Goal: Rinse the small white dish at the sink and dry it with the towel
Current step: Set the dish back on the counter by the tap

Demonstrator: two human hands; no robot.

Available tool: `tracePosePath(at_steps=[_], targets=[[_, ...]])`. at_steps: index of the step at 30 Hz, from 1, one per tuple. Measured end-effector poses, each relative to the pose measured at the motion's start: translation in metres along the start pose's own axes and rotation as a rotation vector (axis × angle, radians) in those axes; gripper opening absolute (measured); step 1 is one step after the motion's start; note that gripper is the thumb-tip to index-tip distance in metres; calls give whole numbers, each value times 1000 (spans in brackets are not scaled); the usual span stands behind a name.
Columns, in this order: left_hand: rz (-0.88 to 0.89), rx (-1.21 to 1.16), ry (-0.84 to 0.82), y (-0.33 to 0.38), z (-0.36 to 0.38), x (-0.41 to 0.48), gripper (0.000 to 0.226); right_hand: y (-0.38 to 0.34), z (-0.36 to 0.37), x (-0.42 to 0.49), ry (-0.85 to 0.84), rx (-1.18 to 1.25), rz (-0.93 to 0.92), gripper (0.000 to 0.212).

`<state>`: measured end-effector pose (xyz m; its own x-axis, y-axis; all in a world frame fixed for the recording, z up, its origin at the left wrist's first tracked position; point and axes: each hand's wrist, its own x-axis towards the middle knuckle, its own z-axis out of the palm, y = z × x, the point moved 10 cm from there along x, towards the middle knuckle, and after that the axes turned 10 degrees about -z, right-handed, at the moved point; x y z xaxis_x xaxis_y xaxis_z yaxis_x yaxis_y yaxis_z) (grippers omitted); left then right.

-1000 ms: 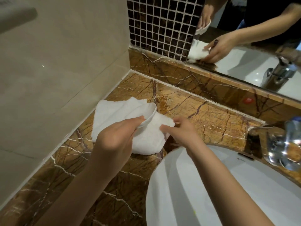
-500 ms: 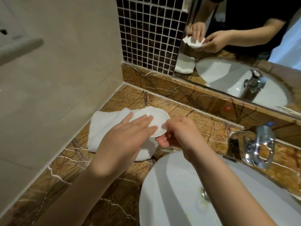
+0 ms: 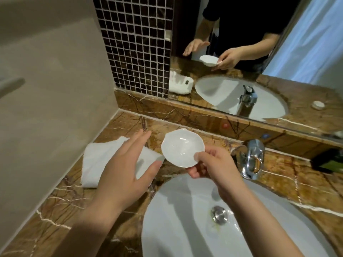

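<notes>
Nearest is the sink (image 3: pixel 167 210), with the drain (image 3: pixel 219 214) showing and no water running that I can see. Above its far left edge the right hand (image 3: pixel 213 167) pinches the dish (image 3: pixel 182 147) by the near right rim only, thumb on top and fingers underneath. So the dish hangs in the air over the line where the basin meets the marble surface (image 3: pixel 55 210). The left hand (image 3: pixel 122 175) is open with its fingers spread, hovering over the towel (image 3: pixel 98 160) and touching neither towel nor dish.

My worry is that one-point grip. The dish looks glossy and may be wet, though I can't say for sure. If it is, a slick rim could slide out of that pinch, and it'd land on stone or porcelain, so probably a chip or worse. A second hand under it would help.

The tap (image 3: pixel 252 158) sits just right of the right hand, so swinging that way could clip the dish on metal. The towel lies flat against the left wall, and grabbing it one-handed could drag a corner into the basin.
</notes>
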<state>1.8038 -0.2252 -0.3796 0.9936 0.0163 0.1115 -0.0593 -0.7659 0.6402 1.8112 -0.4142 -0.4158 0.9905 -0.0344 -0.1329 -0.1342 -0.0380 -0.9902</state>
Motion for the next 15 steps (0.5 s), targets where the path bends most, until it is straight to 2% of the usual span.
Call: tracePosePath(at_steps=[7,15], targets=[[148,36,-53,51,37,0,67,-1,-63,-22,97,45,-21,25],[331,7,-157,152,97,-11,63,-5,-170,-59,261,30,-35,27]])
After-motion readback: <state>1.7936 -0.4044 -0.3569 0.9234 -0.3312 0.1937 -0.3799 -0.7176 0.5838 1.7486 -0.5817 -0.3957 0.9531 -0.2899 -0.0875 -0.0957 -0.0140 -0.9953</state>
